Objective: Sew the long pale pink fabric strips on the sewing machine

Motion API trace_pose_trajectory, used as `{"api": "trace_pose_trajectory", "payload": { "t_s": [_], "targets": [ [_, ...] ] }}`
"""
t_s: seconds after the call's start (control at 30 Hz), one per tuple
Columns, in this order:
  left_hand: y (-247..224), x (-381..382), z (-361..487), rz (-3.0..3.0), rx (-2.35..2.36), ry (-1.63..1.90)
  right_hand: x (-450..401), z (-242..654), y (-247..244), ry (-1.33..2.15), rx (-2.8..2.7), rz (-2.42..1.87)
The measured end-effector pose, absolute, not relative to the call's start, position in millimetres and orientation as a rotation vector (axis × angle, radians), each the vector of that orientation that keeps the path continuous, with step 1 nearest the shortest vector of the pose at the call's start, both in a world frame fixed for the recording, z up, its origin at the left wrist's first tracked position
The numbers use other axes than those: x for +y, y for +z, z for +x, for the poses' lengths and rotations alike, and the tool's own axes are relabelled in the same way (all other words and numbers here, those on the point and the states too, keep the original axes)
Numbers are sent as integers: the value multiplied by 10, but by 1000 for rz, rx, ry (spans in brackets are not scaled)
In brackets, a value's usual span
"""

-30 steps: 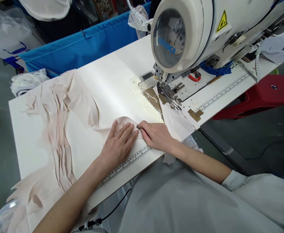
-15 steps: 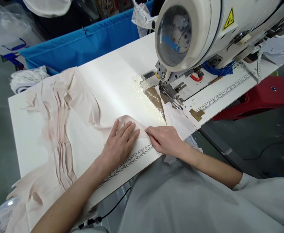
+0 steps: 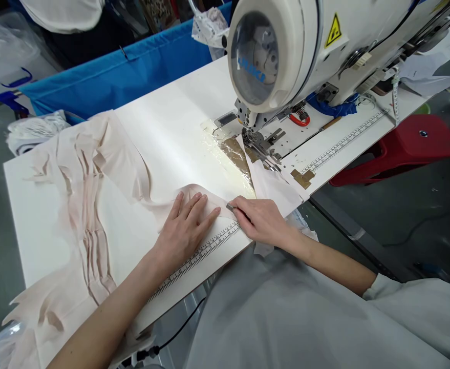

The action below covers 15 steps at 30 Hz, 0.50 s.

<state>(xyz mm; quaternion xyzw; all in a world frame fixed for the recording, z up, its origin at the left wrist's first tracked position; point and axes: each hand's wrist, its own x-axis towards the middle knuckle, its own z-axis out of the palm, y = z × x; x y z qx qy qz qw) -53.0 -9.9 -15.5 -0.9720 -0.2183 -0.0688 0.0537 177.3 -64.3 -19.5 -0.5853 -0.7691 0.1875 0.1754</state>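
My left hand [image 3: 182, 225] lies flat, fingers spread, pressing pale pink fabric [image 3: 142, 177] onto the white table. Just right of it, my right hand [image 3: 261, 218] is closed round a small metal tool [image 3: 230, 207]. Only its grey tip shows between thumb and forefinger, touching or just above the fabric's edge; the rest is hidden in my fist. The fabric trails left from my hands to a gathered, pleated heap [image 3: 92, 205]. Beyond my right hand, another pale piece [image 3: 273, 187] lies with its corner at the sewing machine's presser foot [image 3: 253, 141].
The sewing machine [image 3: 297, 56] stands at the back right of the table [image 3: 178, 118]. A printed ruler [image 3: 194, 261] runs along the near edge. A blue cloth trough [image 3: 105, 82] borders the far edge. A red stool [image 3: 420, 143] stands at right.
The view has shifted slightly, moving the scene left. The tool's grey tip now shows at my right fingertips. My left hand stays flat on the fabric.
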Motion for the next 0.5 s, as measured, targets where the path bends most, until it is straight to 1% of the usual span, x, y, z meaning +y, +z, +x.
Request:
{"api": "trace_pose_trajectory", "payload": {
  "t_s": [0.23,0.5],
  "targets": [
    [-197,-104,-526,-3008,-668,-271,-627,1738,-191,482,-2314,-1697],
    [-111,-121,-510,-2993,-685,-76,-806,1947,-15,469,-2467,-1701]
  ]
}}
